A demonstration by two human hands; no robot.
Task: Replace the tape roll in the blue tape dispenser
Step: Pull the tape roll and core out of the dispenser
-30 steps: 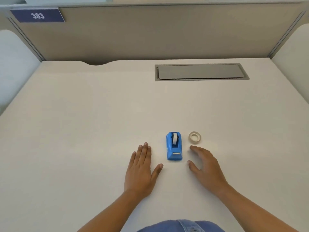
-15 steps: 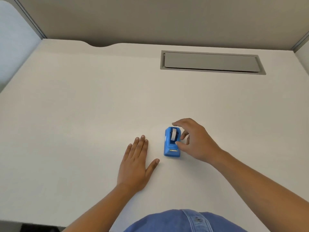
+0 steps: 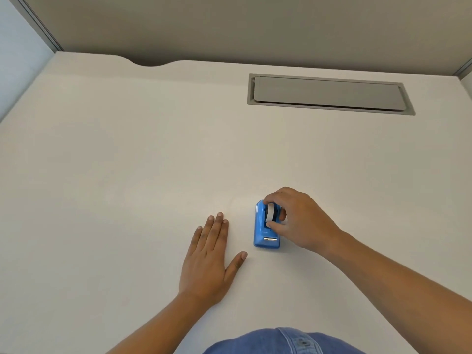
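No readable text anywhere
The blue tape dispenser (image 3: 265, 229) under the right hand's fingers (image 3: 274, 198) carries no legible label, brand or number

The right hand (image 3: 298, 221) covers the right side of the blue tape dispenser (image 3: 263, 231) and part of its tape roll (image 3: 269, 212). Both forearms run off the bottom edge.
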